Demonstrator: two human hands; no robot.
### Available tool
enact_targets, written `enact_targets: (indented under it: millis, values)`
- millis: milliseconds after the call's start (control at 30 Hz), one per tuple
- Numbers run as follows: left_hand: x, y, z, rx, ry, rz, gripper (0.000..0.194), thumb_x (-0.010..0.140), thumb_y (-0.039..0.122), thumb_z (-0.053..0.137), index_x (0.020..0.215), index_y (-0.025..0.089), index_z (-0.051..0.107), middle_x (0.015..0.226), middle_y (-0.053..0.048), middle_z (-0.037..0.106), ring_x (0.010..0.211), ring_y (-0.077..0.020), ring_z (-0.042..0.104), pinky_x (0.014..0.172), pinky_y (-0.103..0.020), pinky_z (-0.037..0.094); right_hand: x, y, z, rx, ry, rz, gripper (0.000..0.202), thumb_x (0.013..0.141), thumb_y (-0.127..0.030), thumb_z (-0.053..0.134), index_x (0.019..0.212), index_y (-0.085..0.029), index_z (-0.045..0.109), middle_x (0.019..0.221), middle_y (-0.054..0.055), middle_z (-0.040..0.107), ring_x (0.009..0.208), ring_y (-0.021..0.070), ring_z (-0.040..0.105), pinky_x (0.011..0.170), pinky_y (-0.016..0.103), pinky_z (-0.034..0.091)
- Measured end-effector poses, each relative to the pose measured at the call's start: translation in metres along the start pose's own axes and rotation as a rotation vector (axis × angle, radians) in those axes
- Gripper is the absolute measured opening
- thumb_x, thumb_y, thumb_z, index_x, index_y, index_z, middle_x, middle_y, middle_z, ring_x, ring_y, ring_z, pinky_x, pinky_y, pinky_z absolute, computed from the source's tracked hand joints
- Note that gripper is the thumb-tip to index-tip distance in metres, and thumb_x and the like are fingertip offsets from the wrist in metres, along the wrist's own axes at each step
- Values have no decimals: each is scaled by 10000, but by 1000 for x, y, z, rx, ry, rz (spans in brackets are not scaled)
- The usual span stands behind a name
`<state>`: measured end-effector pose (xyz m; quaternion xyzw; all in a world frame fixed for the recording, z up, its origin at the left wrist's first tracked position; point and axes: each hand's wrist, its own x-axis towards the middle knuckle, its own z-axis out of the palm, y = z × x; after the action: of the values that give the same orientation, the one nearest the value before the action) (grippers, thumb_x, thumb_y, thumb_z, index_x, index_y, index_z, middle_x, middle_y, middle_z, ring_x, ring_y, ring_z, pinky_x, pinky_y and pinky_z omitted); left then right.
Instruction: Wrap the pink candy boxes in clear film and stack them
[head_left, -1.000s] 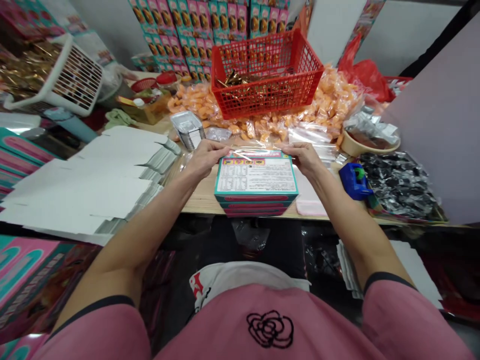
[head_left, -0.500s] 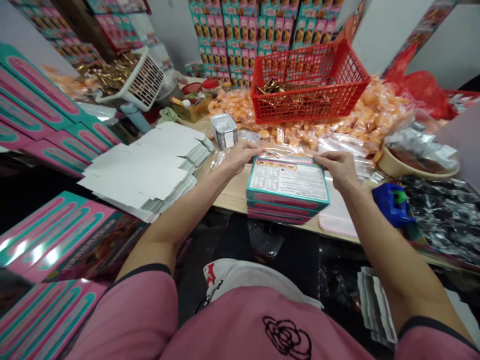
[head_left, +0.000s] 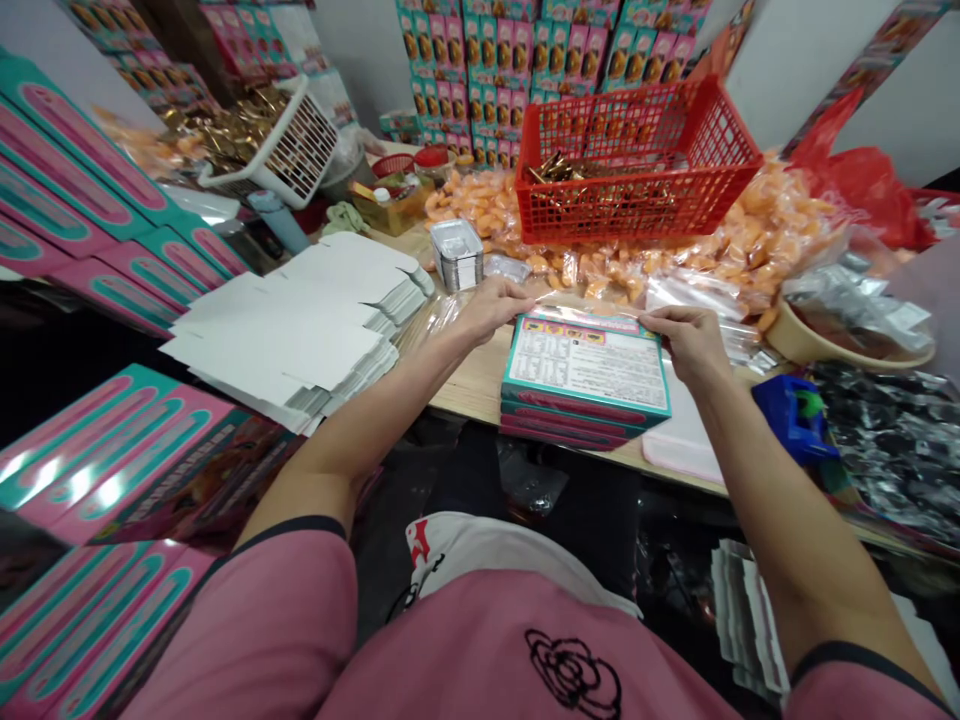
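A short stack of teal-and-pink printed boxes (head_left: 585,370) sits at the table's front edge, its text side up. Shiny clear plastic film (head_left: 581,303) runs along the back edge of the top box, seemingly part of a wrap or bag around the stack. At the back left corner, my left hand (head_left: 495,305) is closed, thumb and fingers pinching the film. My right hand (head_left: 686,340) pinches the film at the back right corner. How far the film covers the stack is hard to make out.
Flat white cartons (head_left: 300,320) are piled left, beside foil trays (head_left: 457,250). Behind are a red basket (head_left: 622,210) and wrapped orange pieces (head_left: 750,240). A blue tape dispenser (head_left: 795,415) and a beige bowl (head_left: 817,340) stand right. Printed boxes (head_left: 90,450) flank my left.
The view has shifted slightly. Both hands keep their pinch on the film, which now lies closer to the top box's back edge. The stack stays in place.
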<state>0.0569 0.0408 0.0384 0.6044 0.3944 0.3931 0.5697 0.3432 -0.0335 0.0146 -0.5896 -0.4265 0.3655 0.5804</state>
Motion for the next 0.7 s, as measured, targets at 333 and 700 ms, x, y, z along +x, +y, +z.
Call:
enact_targets:
  millis: [333,700]
  values:
    - [10,-12,0,58,-26,-10,85,710,104,699,626,110,687,612,-26,625,585,-116,535,611,-270,420,11,2,0,-20,-27,122,217,633,-168,775,566,-170,569,518,-26,531,473,95,476,472,252,393]
    - [71,26,-5,95,-57,412,92,773,109,691,688,118,725,692,-25,688,730,-138,628,750,-278,497,42,-33,6,-67,95,-346,291,764,-132,726,559,-173,524,532,-70,464,512,70,434,539,224,372]
